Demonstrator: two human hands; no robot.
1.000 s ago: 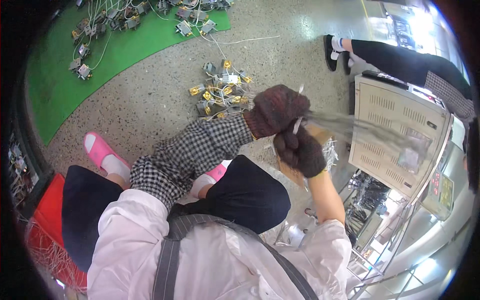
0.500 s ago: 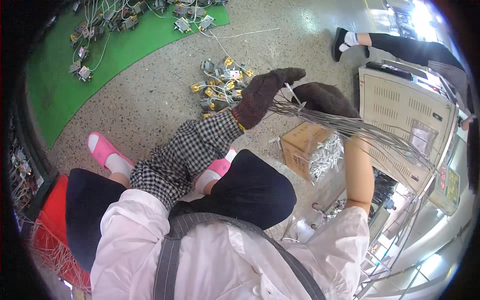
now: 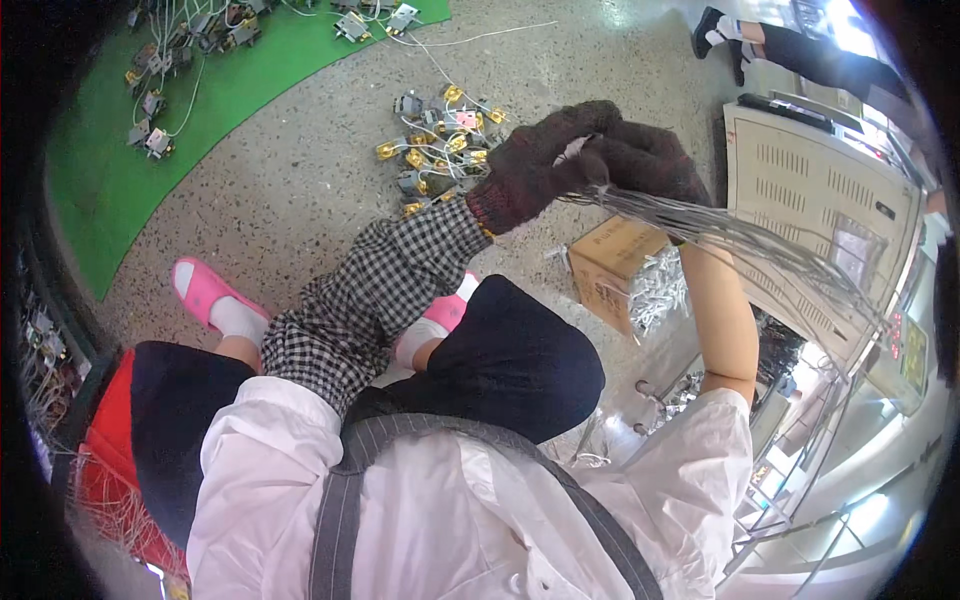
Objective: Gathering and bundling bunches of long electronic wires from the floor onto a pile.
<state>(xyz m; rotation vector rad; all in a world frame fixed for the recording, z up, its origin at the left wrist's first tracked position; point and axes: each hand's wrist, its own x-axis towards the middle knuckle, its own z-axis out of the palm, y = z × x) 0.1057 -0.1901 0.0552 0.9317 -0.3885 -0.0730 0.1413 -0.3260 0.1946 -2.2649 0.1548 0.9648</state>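
Holding a bundle of thin grey wires, the person sits above a speckled floor. Both hands wear dark knitted gloves. The right hand is closed around one end of the bundle, and the wires fan out from it to the right and downward, in front of a beige metal cabinet. The left hand meets the right hand at the same end; its fingers are curled and pinch the wire tips, so both grips are closed on the bundle. The left forearm has a black-and-white checked sleeve, while the right forearm is bare.

Under the hands stands an open cardboard box with white parts inside. On the floor just behind the hands lies a pile of small yellow and grey components with wires. More such components lie on a green mat at the upper left. The person's feet are in pink slippers.
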